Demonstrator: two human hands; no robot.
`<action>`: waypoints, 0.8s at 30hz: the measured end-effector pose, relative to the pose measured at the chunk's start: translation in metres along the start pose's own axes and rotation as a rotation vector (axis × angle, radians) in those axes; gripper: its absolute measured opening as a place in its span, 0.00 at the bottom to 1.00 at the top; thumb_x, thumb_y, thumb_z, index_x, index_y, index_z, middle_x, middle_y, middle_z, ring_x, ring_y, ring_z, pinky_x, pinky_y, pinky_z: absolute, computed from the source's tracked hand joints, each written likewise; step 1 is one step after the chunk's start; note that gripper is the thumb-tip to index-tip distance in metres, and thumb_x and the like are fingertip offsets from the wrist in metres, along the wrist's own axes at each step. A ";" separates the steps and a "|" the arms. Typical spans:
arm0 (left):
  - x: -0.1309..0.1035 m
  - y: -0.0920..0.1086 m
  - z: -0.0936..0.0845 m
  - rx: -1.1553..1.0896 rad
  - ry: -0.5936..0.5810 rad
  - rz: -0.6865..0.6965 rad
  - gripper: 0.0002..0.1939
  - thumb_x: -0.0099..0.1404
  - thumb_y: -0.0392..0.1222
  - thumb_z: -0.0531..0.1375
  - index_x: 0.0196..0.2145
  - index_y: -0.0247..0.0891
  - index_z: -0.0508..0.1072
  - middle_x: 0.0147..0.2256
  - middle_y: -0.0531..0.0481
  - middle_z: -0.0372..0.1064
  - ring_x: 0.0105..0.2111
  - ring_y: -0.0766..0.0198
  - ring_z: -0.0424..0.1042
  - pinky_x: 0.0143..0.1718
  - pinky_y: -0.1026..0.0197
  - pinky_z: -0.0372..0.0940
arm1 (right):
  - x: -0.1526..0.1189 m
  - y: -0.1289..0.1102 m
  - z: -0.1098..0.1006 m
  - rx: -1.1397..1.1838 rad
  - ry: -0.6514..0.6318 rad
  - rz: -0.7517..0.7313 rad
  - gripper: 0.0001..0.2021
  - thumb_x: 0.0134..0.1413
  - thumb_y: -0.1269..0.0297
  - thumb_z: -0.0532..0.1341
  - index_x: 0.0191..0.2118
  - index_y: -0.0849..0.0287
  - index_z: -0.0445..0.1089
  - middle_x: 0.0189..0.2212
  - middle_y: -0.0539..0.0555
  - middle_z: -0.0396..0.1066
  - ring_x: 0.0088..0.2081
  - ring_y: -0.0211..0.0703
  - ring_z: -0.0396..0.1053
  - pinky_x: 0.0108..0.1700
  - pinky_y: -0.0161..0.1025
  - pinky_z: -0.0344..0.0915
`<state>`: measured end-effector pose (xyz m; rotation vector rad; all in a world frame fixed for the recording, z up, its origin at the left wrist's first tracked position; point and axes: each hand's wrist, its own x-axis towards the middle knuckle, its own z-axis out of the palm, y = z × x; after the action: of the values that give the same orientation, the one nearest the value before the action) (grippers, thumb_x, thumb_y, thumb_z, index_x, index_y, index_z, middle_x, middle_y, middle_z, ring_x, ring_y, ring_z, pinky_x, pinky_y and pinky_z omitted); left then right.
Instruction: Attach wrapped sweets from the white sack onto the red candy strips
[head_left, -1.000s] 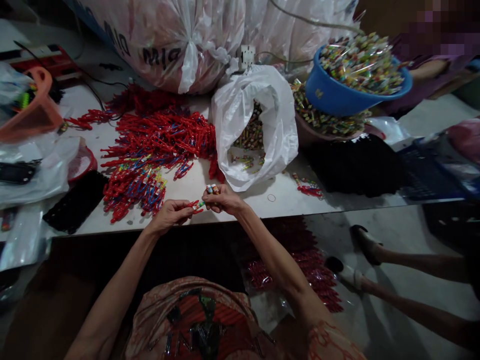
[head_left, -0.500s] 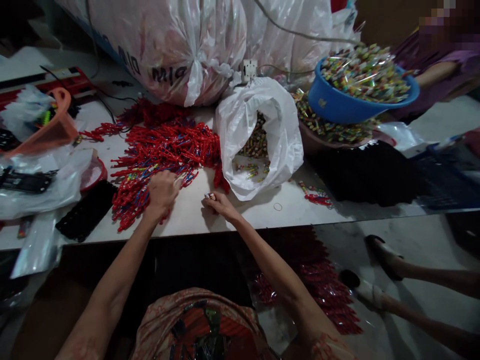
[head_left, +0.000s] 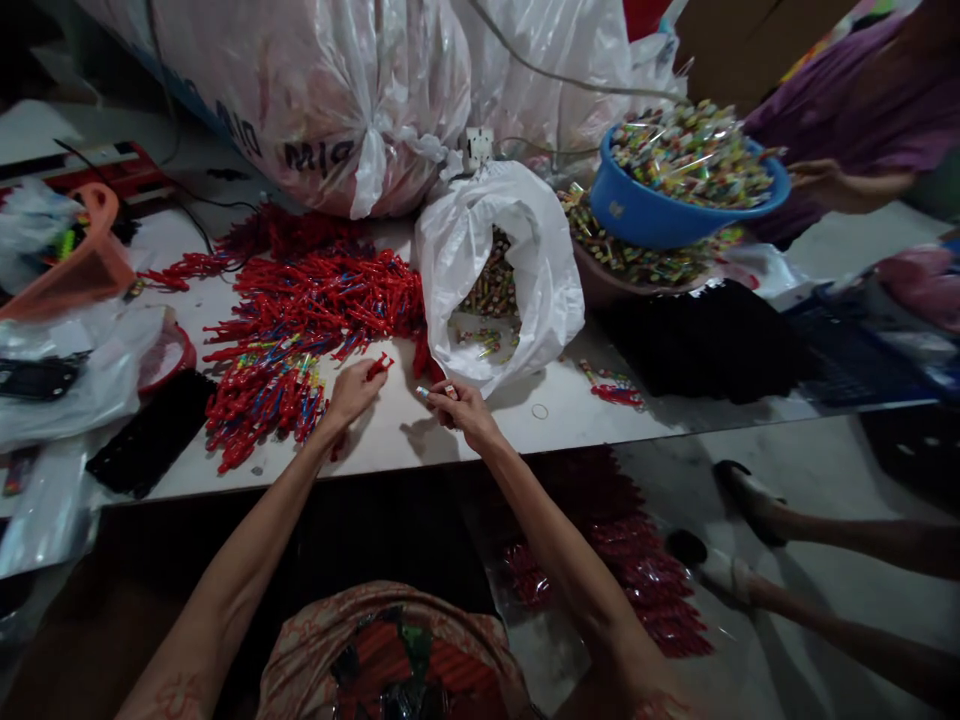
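Note:
My left hand (head_left: 355, 392) is closed on a small red figure (head_left: 380, 367), just right of a big pile of red and blue figures (head_left: 322, 295) on the white table (head_left: 390, 440). Small wrapped pieces (head_left: 448, 391) with pale ends stick out of the closed fingers of my right hand (head_left: 466, 415). That hand is at the near side of an open white bag (head_left: 551, 290), which holds many small wrapped pieces (head_left: 495, 290). A gap separates the two hands.
A blue basin (head_left: 660, 215) heaped with wrapped pieces stands at the right, with a person's hand (head_left: 847, 187) at its rim. Black mesh (head_left: 705, 340) lies near it. Large filled sacks (head_left: 300, 90) line the back. An orange basket (head_left: 90, 250) is at the left.
My left hand has come off the red pile toward the right and now holds a red figure. My right hand has moved slightly right, its wrapped pieces more exposed. The whole view has shifted.

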<state>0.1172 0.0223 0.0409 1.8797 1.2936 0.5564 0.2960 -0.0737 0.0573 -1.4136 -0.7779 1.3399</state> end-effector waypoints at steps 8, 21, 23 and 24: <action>-0.069 0.022 -0.005 -0.669 -0.600 -0.159 0.24 0.52 0.58 0.64 0.32 0.31 0.74 0.18 0.56 0.59 0.16 0.74 0.54 0.17 0.67 0.47 | -0.004 -0.020 -0.003 -0.047 -0.418 0.093 0.11 0.35 0.62 0.68 0.28 0.64 0.72 0.12 0.43 0.60 0.15 0.28 0.51 0.18 0.30 0.43; -0.088 0.019 -0.008 -0.770 -0.631 -0.180 0.24 0.50 0.58 0.65 0.31 0.30 0.75 0.18 0.55 0.60 0.15 0.75 0.51 0.16 0.67 0.44 | -0.012 -0.010 0.013 0.091 -0.541 0.223 0.15 0.32 0.60 0.71 0.26 0.63 0.68 0.15 0.45 0.65 0.14 0.27 0.53 0.16 0.28 0.45; -0.089 0.018 -0.009 -0.773 -0.648 -0.185 0.25 0.50 0.58 0.65 0.31 0.30 0.75 0.18 0.55 0.60 0.15 0.75 0.51 0.17 0.67 0.44 | -0.012 -0.012 0.012 0.065 -0.563 0.191 0.16 0.32 0.59 0.71 0.26 0.63 0.68 0.16 0.46 0.66 0.14 0.27 0.54 0.16 0.28 0.45; -0.089 0.017 -0.009 -0.767 -0.655 -0.189 0.25 0.49 0.59 0.65 0.31 0.30 0.75 0.18 0.55 0.59 0.16 0.75 0.51 0.17 0.67 0.44 | -0.013 -0.014 0.012 0.043 -0.564 0.163 0.16 0.32 0.59 0.71 0.25 0.63 0.68 0.15 0.46 0.65 0.14 0.28 0.53 0.16 0.28 0.45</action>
<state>0.0864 -0.0600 0.0660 1.1298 0.6647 0.2386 0.2846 -0.0788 0.0758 -1.0852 -1.0011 1.9095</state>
